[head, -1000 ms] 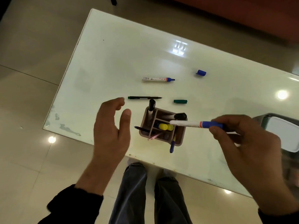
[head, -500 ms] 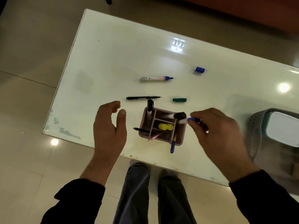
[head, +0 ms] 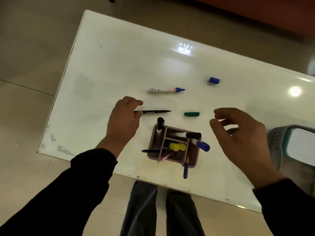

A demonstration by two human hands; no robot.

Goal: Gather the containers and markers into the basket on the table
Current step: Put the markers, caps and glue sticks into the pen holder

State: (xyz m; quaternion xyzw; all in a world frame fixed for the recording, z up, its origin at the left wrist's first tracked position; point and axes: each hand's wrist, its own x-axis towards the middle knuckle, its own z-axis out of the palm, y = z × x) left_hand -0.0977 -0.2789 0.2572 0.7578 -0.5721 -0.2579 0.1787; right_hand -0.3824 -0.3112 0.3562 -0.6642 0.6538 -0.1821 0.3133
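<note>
A mauve pen organizer (head: 193, 160) stands near the table's front edge with several markers and pens in it, among them a blue-capped marker (head: 202, 145) leaning out on its right. My left hand (head: 123, 121) has its thumb and fingertips closed on the left end of a thin black pen (head: 156, 111) that lies flat on the table. My right hand (head: 238, 137) hovers to the right of the organizer, its fingers loosely spread and holding nothing. An uncapped white marker with a blue tip (head: 165, 89) lies further back. A grey perforated basket (head: 276, 143) sits at the right edge.
A blue cap (head: 214, 80) and a green cap (head: 191, 114) lie loose on the white glossy table (head: 110, 65). A white container (head: 301, 147) sits inside the basket. My legs show below the table's front edge, over a tiled floor.
My right hand has put the blue-capped marker into the organizer, let go and drawn back to the right. My left hand has moved forward onto the black pen's left end.
</note>
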